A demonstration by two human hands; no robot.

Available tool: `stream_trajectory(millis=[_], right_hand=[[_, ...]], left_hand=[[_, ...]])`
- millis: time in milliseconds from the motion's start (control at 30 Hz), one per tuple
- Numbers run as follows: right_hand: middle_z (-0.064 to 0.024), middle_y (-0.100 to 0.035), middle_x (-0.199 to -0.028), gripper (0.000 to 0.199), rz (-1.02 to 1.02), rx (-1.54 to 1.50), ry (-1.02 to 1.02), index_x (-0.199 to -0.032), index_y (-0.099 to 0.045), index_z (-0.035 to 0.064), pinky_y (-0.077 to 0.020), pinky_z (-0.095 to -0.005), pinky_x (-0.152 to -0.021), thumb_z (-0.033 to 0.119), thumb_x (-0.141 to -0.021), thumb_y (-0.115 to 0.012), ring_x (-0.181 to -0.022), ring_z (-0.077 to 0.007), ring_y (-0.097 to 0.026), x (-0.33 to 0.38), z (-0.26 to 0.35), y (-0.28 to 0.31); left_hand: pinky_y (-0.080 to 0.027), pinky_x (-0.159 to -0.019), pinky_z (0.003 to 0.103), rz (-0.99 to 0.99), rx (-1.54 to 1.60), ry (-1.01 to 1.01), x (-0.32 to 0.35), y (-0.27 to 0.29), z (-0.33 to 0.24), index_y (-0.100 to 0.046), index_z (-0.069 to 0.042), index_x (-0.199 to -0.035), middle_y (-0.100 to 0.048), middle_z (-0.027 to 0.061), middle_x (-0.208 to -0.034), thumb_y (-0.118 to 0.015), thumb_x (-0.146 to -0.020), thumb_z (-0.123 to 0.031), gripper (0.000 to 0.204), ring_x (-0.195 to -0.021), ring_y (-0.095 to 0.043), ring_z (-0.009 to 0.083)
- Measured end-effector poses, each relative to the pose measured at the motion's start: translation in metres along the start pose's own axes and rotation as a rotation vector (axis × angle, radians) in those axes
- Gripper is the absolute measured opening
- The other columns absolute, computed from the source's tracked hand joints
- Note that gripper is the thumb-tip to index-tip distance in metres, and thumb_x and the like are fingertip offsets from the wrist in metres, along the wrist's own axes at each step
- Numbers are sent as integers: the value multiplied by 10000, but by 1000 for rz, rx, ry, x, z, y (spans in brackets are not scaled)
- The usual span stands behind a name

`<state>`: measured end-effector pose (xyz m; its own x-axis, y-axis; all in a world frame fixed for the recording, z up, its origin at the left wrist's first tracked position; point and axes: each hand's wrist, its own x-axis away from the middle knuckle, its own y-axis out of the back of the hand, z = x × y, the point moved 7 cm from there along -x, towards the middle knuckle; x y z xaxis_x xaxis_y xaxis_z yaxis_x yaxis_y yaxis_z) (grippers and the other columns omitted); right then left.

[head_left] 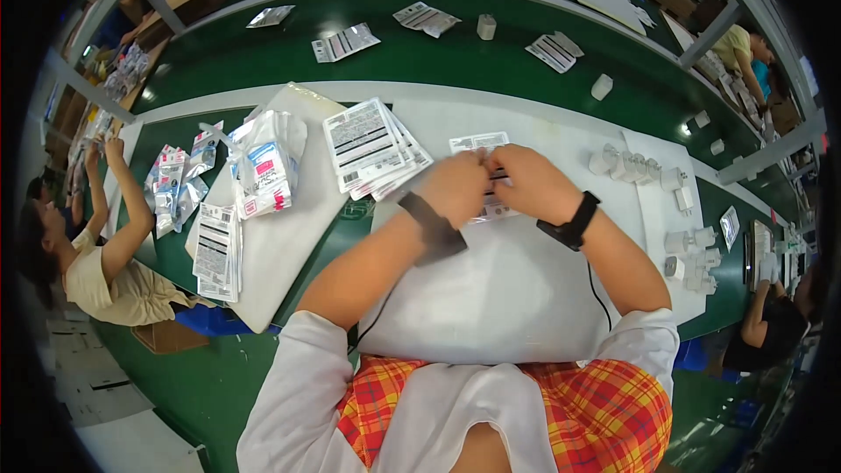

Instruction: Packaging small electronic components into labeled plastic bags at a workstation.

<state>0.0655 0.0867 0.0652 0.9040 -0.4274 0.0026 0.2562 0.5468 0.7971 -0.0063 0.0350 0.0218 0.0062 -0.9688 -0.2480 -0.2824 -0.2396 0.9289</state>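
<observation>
At the far left a co-worker's raised arm is seen beside a heap of small clear-and-blue packets on the green counter. Next to these, a white board is laid slantwise over the counter edge; a short pile of barcode-printed cards rests on its near end and a bundle of bagged blue-and-red packs on its far end, so that supplies appear to be kept on the left within easy reach. A fanned stack of printed label cards lies just beside the board, overlapping the white mat spread in front of the person.

The left hand, with a dark band at the wrist, is curled almost closed, its fingertips pinched on the near edge of a flat printed packet that lies on the mat at the centre. The right hand, also banded at the wrist, is likewise nearly closed and meets the left over the same packet; a small dark item seems to be held between the two, though what it is cannot be told. The packet is thus steadied from both sides, presumably so that fine work can be done on it.

Further right, white plug adapters are grouped on the mat, and more of them nearer the edge, apparently set apart from the paper goods.
</observation>
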Motion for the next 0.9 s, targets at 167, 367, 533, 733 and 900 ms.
stream_trajectory(millis=[167,367,533,733,900], right_hand=[[-169,-596,-1053,186,-114,126,58,-900,-600,24,-458,-420,-845,87,-725,-596,-978,-363,-541,4,-10,-27],[-175,-569,-1039,407,203,160,205,-1095,-564,28,-444,-390,-876,115,-702,-628,-1037,-357,-509,22,-6,-43],[-166,-569,-1121,536,132,257,276,-1233,-557,52,-431,-367,-916,158,-717,-660,-1113,-348,-493,94,18,-27],[-151,-661,-1002,409,641,-34,-56,-1189,-608,55,-485,-345,-886,243,-833,-678,-1007,-232,-624,4,-13,39],[-117,-615,-1206,522,-107,-209,-8,-1300,-520,31,-469,-314,-934,184,-822,-664,-1102,-225,-591,-231,-101,107]], left_hand=[[-462,-953,405,416,385,56,-16,2,38,-581,-59,-1250,-564,131,-1308,-571,-881,-164,384,-1158,-559,265],[-337,-1083,495,407,2,-60,-12,2,25,-532,-116,-1331,-476,125,-1416,-565,-916,-258,439,-1265,-488,260],[-226,-1131,547,138,-7,-158,15,8,19,-520,-113,-1319,-455,118,-1428,-596,-872,-274,482,-1284,-463,262],[-253,-1115,532,255,-10,-209,14,12,20,-479,-101,-1353,-418,179,-1437,-643,-837,-323,585,-1324,-416,300],[-344,-1048,501,374,7,-154,-11,19,1,-562,-56,-1223,-512,217,-1274,-660,-779,-230,486,-1150,-528,343]])
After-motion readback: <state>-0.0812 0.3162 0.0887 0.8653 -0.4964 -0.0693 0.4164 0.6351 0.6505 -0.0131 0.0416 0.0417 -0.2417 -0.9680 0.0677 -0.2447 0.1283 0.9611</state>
